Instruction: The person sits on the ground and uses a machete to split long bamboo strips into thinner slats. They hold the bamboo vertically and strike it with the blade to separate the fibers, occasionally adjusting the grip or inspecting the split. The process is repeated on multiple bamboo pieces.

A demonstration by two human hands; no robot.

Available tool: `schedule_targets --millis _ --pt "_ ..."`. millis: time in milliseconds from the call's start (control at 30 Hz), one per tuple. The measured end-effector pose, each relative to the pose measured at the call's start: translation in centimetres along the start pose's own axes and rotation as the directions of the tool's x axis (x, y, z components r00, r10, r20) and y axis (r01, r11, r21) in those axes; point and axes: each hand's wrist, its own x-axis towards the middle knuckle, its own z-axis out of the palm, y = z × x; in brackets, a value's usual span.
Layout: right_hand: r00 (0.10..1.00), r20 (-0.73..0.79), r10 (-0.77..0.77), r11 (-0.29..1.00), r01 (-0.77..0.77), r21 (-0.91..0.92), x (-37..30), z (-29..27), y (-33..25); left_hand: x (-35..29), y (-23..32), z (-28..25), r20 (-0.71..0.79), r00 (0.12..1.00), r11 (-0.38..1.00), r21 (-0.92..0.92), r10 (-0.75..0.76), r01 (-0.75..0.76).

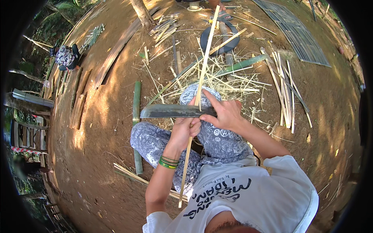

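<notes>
A long pale bamboo strip (pixel 208 46) runs lengthwise in front of me, from the far pile down past my lap. My left hand (pixel 184 130) is closed round its middle, just on the near side of the blade. A machete (pixel 167 111) with a dark, broad blade lies crosswise over the strip, its tip pointing left. My right hand (pixel 226 112) grips the machete at its right end, so the handle is mostly hidden. The right index finger reaches forward beside the strip, over my patterned trouser knee (pixel 190 93).
Bamboo shavings (pixel 237 87) cover the ground ahead, around a green bamboo pole (pixel 246 64) and a black tyre (pixel 229 40). Split strips (pixel 285 93) lie at right; a slatted bamboo panel (pixel 295 33) lies beyond. A green pole (pixel 137 101) lies at left. Another person (pixel 67 56) sits far left.
</notes>
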Motion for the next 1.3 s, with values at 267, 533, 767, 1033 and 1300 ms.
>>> schedule_targets --millis 267,533,767,1033,1300 --pt "0.997 -0.066 -0.039 0.999 0.039 -0.008 -0.8 0.9 -0.2 -1.6 -0.8 0.5 -0.036 0.999 0.998 0.042 0.041 -0.039" --pt "0.994 -0.11 0.007 0.998 0.001 0.066 -1.0 1.6 0.8 -2.6 -1.5 0.4 -0.046 0.999 1.0 0.004 -0.005 0.005" --pt "0.993 0.013 0.118 0.99 -0.119 0.081 -0.7 1.0 1.2 -2.8 -2.5 0.0 -0.074 0.997 0.999 0.038 0.003 0.0" --pt "0.999 -0.032 -0.029 0.999 0.03 0.042 -0.6 0.7 0.9 -0.5 -2.1 1.0 -0.059 0.997 0.999 0.03 0.039 -0.037" --pt "0.998 -0.053 -0.021 0.999 0.019 -0.027 -1.1 1.6 0.7 -2.5 -3.2 -0.9 -0.071 0.997 1.0 0.02 0.005 -0.004"
